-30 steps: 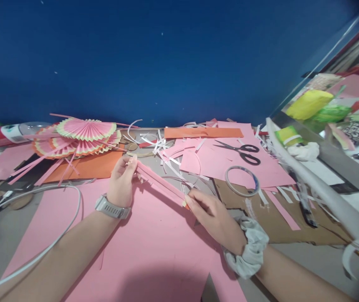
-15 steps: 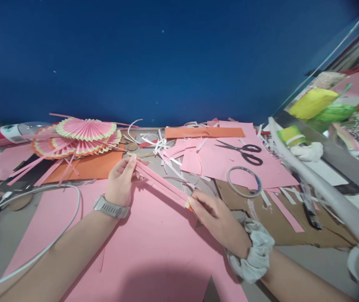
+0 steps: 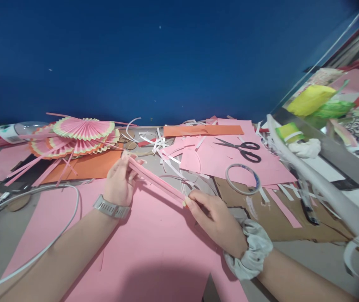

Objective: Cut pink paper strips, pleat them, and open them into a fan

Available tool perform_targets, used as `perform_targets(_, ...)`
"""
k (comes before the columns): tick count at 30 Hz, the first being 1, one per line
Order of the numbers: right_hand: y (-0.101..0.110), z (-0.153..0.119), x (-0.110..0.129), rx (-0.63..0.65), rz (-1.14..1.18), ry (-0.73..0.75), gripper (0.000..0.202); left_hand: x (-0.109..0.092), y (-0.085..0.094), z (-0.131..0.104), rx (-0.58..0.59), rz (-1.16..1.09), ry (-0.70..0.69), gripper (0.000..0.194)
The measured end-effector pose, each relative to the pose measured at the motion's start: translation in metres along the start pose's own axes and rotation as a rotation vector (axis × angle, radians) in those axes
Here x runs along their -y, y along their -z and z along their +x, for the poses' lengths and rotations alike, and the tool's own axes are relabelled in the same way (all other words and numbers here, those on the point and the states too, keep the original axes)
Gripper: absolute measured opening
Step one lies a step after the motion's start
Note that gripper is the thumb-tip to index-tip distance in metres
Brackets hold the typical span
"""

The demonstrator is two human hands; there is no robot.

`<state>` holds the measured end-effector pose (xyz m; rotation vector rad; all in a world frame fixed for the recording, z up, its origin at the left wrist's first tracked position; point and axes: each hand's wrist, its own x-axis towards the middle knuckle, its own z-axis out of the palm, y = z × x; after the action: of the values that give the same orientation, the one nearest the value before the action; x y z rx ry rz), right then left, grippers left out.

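A narrow folded strip of pink paper stretches between my two hands, slanting down to the right. My left hand pinches its upper end, and the wrist below wears a grey watch. At the lower end, where a bit of yellow and orange edging shows, my right hand is closed on the strip; a pale scrunchie circles that wrist. Beneath both hands lies a large sheet of pink paper. Pleated pink paper fans with yellow and orange edges are stacked beyond my left hand.
Scissors rest on pink paper at the back right, with a tape roll nearer. Cardboard lies to the right, beside a cutter knife. A white cable crosses the left side. A bottle lies at far left.
Both hands keep hold of the folded pink strip, the left one shifting slightly left. The whole view has moved a little; the other things stay in place.
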<state>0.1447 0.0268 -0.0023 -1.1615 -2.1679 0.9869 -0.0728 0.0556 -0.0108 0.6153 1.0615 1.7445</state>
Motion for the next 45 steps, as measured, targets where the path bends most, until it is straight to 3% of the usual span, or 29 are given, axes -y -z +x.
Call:
perform_targets(2,0.001,0.000,-0.001,-0.002,0.021,0.008,0.028,-0.003,-0.003,-0.008,0.038,-0.026,0.043,0.047)
perform_targets(4,0.001,0.000,-0.001,0.000,0.054,0.005,0.027,-0.004,-0.008,-0.021,0.156,-0.059,0.078,0.067)
perform_targets(7,0.000,0.000,-0.001,0.004,0.109,-0.003,0.027,-0.001,-0.017,-0.043,0.498,0.158,0.176,0.047)
perform_targets(9,0.000,0.001,-0.001,0.026,0.118,0.001,0.026,0.002,-0.021,-0.052,0.573,0.285,0.218,0.025)
perform_targets(10,-0.001,0.001,-0.001,0.038,0.115,0.000,0.026,0.004,-0.022,-0.054,0.587,0.277,0.260,0.024)
perform_targets(13,-0.001,0.002,-0.001,0.041,0.124,-0.023,0.027,0.007,-0.020,-0.047,0.495,0.105,0.349,0.026)
perform_targets(16,0.000,0.003,-0.003,0.017,0.156,-0.062,0.028,0.005,-0.015,-0.033,0.346,-0.006,0.331,0.019)
perform_targets(19,0.001,0.003,-0.005,0.007,0.192,-0.094,0.028,0.001,-0.011,-0.023,0.277,-0.064,0.298,0.018)
perform_targets(29,0.002,0.004,-0.006,-0.003,0.241,-0.106,0.030,-0.002,-0.004,-0.011,0.184,-0.002,0.234,0.021)
perform_targets(45,0.002,0.004,-0.006,0.015,0.249,-0.118,0.030,-0.001,-0.003,-0.009,0.152,-0.035,0.205,0.020)
